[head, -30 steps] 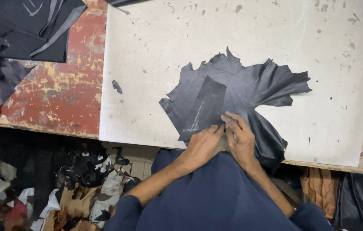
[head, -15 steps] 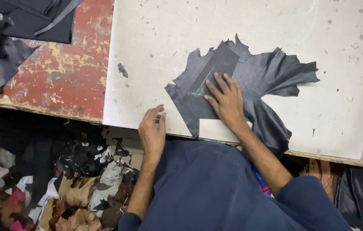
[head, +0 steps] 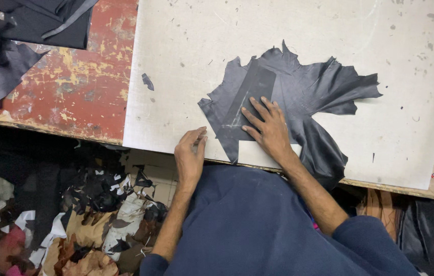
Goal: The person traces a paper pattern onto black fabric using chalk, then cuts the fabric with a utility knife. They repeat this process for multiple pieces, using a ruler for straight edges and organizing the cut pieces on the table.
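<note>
Your right hand (head: 267,128) lies flat, fingers spread, pressing down on a dark template (head: 245,105) that sits tilted on the black leather (head: 319,97); it grips nothing, only holds the two pieces still. The leather is spread ragged-edged on the pale board (head: 176,61), its lower lobe hanging over the near edge just beside your right forearm. Your left hand (head: 190,153) rests at the board's near edge, just left of the leather, fingers loosely curled with their tips close to the leather's corner; whether it pinches a small tool there, you cannot tell. A small dark scrap (head: 147,81) lies apart on the board to the left. Beyond it, on the worn red table (head: 79,82), lies a heap of black pieces (head: 17,36). Offcuts (head: 94,220) litter the floor below.
</note>
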